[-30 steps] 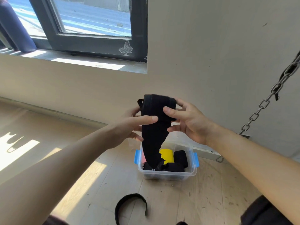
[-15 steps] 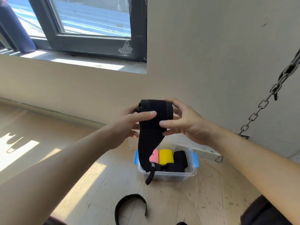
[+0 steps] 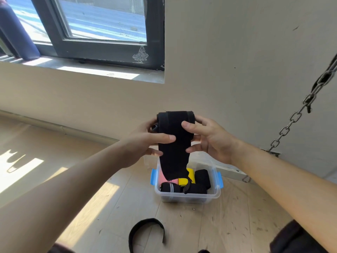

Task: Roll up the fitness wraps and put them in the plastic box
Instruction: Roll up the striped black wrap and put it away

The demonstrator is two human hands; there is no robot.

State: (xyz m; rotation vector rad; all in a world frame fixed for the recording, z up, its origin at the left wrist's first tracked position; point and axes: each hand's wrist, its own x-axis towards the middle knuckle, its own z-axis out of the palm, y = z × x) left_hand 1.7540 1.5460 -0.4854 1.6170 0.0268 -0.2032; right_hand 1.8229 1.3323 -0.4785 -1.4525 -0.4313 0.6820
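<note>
Rolling step, midway. Left hand (image 3: pixel 144 145) and right hand (image 3: pixel 211 141) both grip part-rolled black wrap (image 3: pixel 173 152), held above plastic box (image 3: pixel 189 198); loose tail hangs into box. Next: wind tail tight, edges aligned, set beside yellow roll (image 3: pixel 190 177). Another black wrap (image 3: pixel 145 226) lies on near floor.

The left forearm (image 3: pixel 63 189) and right forearm (image 3: pixel 282 179) are bare; black clothing (image 3: pixel 290 238) shows beneath the right one.

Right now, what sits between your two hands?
A black fitness wrap, partly rolled at its top. The left hand and right hand grip it from either side, and its loose tail hangs toward the plastic box. Seen in the head view.
</note>
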